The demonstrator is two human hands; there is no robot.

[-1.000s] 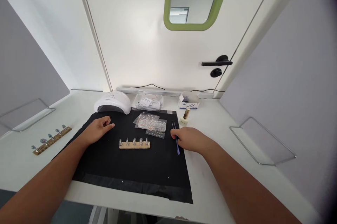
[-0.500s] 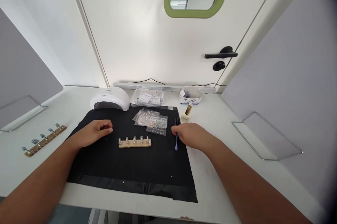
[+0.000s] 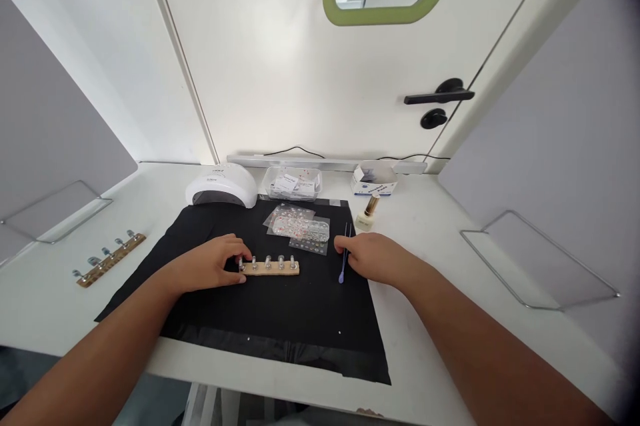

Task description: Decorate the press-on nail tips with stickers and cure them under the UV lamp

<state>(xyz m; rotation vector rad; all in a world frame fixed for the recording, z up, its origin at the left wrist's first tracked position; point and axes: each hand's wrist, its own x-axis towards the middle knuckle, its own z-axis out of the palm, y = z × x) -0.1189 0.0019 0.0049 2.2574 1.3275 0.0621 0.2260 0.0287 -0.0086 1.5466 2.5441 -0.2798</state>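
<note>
On the black mat (image 3: 300, 306) lies a light wooden strip (image 3: 273, 270) with several clear nail tips standing on it. My left hand (image 3: 215, 263) has its thumb and fingers around the strip's left end, gripping it. My right hand (image 3: 367, 256) pinches blue tweezers (image 3: 343, 267) at the mat's right edge; their tips point away from me and the rounded blue end hangs toward me. Between the hands, farther back, clear sheets of small decorations (image 3: 309, 246) overlap under a clear case (image 3: 315, 231).
A white lamp (image 3: 223, 183) stands at the back left, beside a clear tray (image 3: 293, 185) of packets. A polish bottle (image 3: 367, 216) and a small box (image 3: 374, 181) are at the right. Another strip (image 3: 111, 263) with bluish tips lies left. Wire frames stand on both sides.
My left hand has moved right and taken hold of the strip's left end. My right hand still holds the tweezers. The whole view has shifted slightly.
</note>
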